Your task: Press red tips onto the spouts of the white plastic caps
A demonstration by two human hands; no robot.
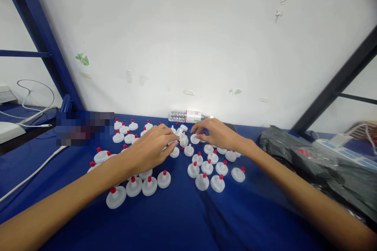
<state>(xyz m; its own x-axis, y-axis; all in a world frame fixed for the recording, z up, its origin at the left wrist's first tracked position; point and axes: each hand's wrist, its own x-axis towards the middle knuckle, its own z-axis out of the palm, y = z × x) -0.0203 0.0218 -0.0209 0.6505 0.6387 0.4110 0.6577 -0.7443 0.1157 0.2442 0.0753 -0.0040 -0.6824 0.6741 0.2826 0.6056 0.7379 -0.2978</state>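
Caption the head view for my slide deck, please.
Both hands, left hand and right hand, reach among white caps with red tips spread over a blue cloth.

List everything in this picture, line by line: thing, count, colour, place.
caps with red tips: dozens, white, spread over the table's middle
table cover: one, blue, under everything
water bottle: one, clear with a label, lying by the wall
plastic bag: one, black, right side
power strip: one, white, far right
cable: one, white, left side
left hand: fingers on caps mid-table
right hand: fingers on a cap near the bottle
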